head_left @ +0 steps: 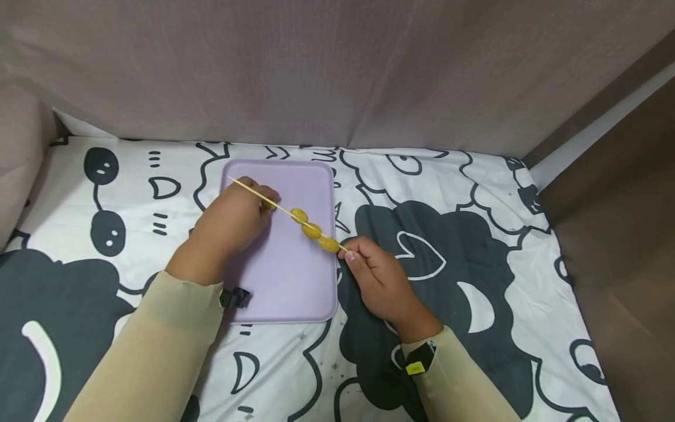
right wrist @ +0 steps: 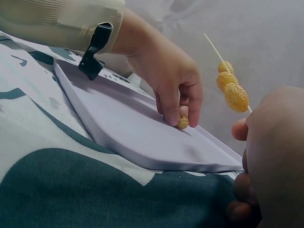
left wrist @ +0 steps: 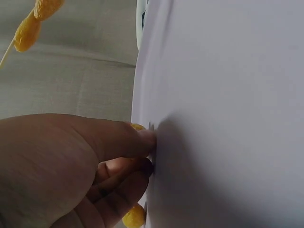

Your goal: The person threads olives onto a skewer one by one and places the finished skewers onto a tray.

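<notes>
My right hand pinches the lower end of a thin wooden skewer between thumb and fingers. Threaded along it near that hand are three wrinkled yellow oval pieces, held up over the light purple tray. Over the tray's far left part is my left hand, its thumb and fingertips closed about another yellow piece down at the tray surface. In the left wrist view that piece is mostly hidden by the fingers, and a further yellow piece shows just below them.
The tray lies on a white cloth printed with dark cartoon shapes. Grey-brown fabric hangs behind the far edge, and a brown surface stands at the right. A black strap is on the left wrist.
</notes>
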A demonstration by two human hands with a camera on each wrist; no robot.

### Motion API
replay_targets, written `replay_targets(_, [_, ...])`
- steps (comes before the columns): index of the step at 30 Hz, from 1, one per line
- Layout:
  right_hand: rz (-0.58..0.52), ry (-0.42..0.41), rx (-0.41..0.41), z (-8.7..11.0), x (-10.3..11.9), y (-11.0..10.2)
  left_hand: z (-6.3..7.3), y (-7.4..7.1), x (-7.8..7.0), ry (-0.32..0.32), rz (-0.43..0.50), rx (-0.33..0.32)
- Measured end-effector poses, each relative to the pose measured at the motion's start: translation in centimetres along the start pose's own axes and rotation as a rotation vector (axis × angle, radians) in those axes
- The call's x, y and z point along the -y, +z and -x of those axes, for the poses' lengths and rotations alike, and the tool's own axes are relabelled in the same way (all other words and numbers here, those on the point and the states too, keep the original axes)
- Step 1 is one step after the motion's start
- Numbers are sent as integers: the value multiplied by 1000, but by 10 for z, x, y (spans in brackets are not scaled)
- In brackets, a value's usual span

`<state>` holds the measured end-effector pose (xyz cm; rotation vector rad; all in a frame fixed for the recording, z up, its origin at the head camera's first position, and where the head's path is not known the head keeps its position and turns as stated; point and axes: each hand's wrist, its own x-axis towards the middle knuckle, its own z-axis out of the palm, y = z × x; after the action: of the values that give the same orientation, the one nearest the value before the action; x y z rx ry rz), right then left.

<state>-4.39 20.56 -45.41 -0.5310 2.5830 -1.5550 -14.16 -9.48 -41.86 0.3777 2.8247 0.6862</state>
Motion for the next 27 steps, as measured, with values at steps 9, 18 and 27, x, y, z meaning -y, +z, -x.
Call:
replay_targets(9, [-6, -2, 4, -1, 0, 0, 8, 3, 3, 83, -12, -106])
replay_targets(18, [-12, -2, -4, -1, 0, 1, 23, 0, -8, 88, 154, -260])
replay_targets(27, [-21, 13, -8, 0, 0, -1, 43, 14, -16, -57, 643, -382])
